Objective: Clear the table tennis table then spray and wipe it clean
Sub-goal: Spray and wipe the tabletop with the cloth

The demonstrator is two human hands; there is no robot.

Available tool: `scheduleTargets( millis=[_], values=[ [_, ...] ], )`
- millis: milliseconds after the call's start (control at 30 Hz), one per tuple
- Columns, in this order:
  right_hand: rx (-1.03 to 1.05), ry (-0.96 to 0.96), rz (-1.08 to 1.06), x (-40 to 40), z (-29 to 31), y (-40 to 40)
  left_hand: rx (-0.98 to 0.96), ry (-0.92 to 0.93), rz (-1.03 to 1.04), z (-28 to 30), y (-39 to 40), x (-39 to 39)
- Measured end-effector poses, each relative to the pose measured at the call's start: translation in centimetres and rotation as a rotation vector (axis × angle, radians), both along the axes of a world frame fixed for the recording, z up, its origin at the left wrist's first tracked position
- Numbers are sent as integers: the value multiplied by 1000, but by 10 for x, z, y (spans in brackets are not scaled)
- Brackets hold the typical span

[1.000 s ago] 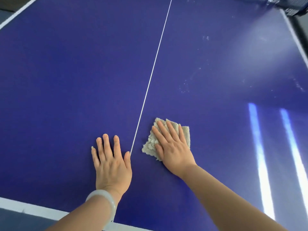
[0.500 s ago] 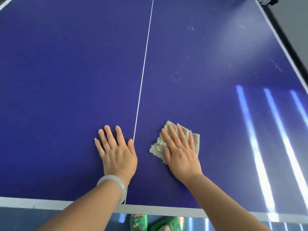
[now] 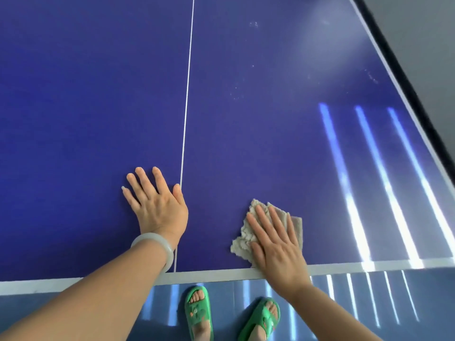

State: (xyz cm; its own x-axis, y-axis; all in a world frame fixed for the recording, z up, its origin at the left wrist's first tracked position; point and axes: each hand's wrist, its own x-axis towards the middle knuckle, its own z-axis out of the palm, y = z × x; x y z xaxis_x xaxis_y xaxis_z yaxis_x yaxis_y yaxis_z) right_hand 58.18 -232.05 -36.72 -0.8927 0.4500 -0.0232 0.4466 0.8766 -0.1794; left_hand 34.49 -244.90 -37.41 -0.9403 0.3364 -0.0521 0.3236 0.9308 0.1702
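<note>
The blue table tennis table fills the view, split by a thin white centre line. A beige wiping cloth lies flat near the table's front edge, right of the centre line. My right hand presses on the cloth with straight fingers, its heel over the white border. My left hand rests flat on the bare surface just left of the centre line, a pale bangle on its wrist. Faint white specks dot the right half farther away.
The white front border marks the table's near edge, and the right edge runs diagonally at the upper right. Below the front edge are my feet in green slippers on a glossy grey floor. Light streaks reflect on the table's right side.
My right hand has drawn the cloth toward me, down to the front edge and slightly rightward. The left hand stayed flat by the centre line. My view dropped, showing the floor and slippers.
</note>
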Motion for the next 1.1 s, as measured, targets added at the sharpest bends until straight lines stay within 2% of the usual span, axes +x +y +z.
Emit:
scheduleTargets(
  millis=[100, 167, 267, 367, 467, 567, 633, 700, 767, 900, 967, 1033, 1100],
  values=[
    [-27, -32, -469, 33, 4, 44, -7, 9, 2, 2, 0, 1],
    [-29, -56, -630, 38, 2, 53, 0, -9, -1, 3, 0, 3],
    [-30, -60, -617, 37, 0, 53, 88, -41, 17, 7, -2, -2],
    [-16, -83, -583, 40, 0, 53, 290, -131, 88, 18, -7, -11],
    [-10, -44, -499, 40, 4, 52, 434, -104, -76, 32, 11, 20],
    [-38, 14, -180, 50, 7, 57, 418, -130, -262, 34, 63, 82],
    [-23, 5, 63, 66, 7, 73, 323, -157, -239, 30, 101, 117],
    [-12, -11, 161, 87, 7, 103, 177, -131, -166, 22, 124, 139],
    [-15, -27, 32, 115, 8, 140, 88, -74, -124, 14, 132, 149],
    [-36, -9, -744, 165, 5, 194, -5, 11, -114, 3, 135, 152],
    [-59, -21, -965, 156, 3, 186, -26, 14, -115, 2, 135, 153],
    [-45, -1, -888, 129, 3, 162, -45, 17, -109, 3, 135, 153],
    [-38, 30, -579, 101, 2, 134, -42, 15, -95, 3, 135, 152]
  ],
)
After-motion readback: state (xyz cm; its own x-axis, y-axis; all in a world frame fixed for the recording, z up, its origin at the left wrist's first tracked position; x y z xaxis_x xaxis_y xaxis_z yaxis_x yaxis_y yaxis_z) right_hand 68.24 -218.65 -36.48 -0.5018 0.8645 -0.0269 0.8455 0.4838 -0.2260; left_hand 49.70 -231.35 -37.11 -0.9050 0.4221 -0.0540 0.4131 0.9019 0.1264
